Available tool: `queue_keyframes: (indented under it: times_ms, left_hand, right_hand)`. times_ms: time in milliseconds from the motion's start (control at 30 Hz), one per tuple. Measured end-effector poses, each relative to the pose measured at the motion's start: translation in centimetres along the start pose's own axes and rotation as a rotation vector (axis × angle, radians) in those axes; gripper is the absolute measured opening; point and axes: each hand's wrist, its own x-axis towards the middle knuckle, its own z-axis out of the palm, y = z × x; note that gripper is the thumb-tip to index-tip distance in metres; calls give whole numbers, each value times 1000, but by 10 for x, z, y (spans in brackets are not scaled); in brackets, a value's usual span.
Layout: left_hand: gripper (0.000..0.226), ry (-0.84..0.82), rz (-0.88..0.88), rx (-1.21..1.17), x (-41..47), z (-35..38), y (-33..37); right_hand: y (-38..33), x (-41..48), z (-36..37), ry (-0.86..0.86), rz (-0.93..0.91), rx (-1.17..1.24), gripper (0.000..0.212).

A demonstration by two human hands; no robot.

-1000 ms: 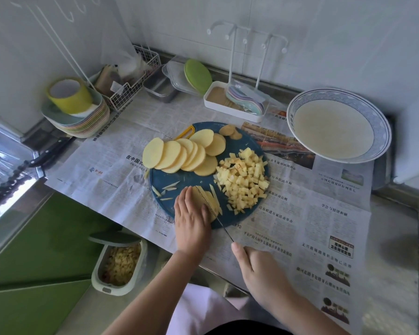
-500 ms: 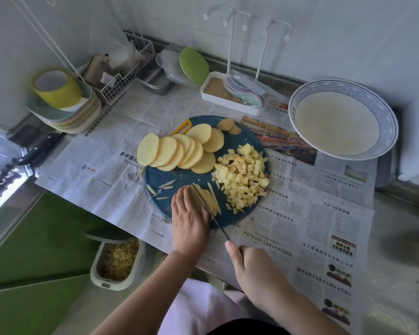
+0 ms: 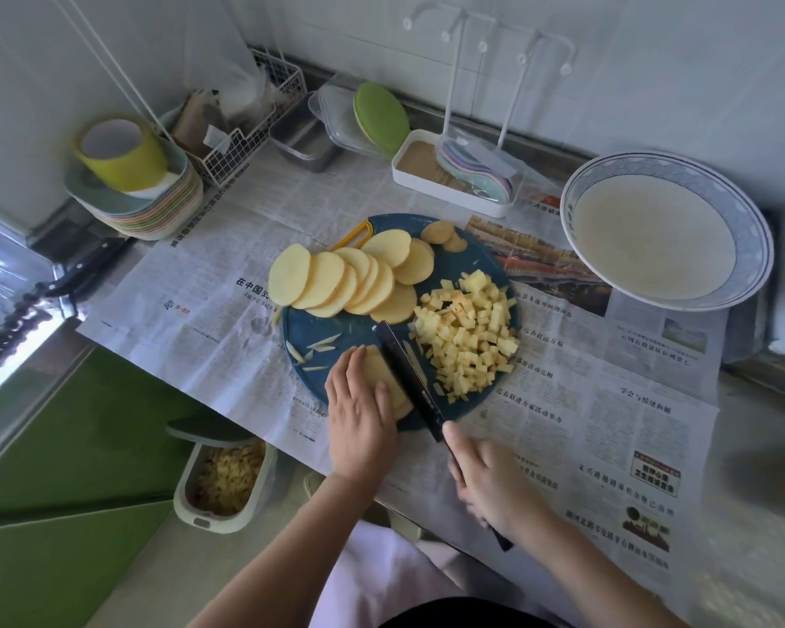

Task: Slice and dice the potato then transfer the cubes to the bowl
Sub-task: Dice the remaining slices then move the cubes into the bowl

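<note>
At the cutting board's (image 3: 336, 328) near edge, the left hand (image 3: 359, 419) presses straight fingers on the stacked potato slices (image 3: 377, 369). The right hand (image 3: 490, 482), gripping the knife (image 3: 409, 373), has tilted its blade flatter, so strip-cutting seems unfinished.

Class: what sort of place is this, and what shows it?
Probably a home kitchen counter: potato slices on a cutting board, stacked plates, and a knife in the right hand.

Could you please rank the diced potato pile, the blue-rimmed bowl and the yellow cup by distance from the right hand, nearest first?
1. Diced potato pile, on the board ahead of the right hand.
2. Blue-rimmed bowl, back right.
3. Yellow cup, back left.
</note>
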Motion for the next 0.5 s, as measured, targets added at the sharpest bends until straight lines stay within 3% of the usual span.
queue_keyframes:
  times_ms: [500]
  left_hand:
    - [58, 45, 18, 109, -1, 7, -4]
  right_hand:
    - [-1, -30, 11, 78, -126, -304, 53]
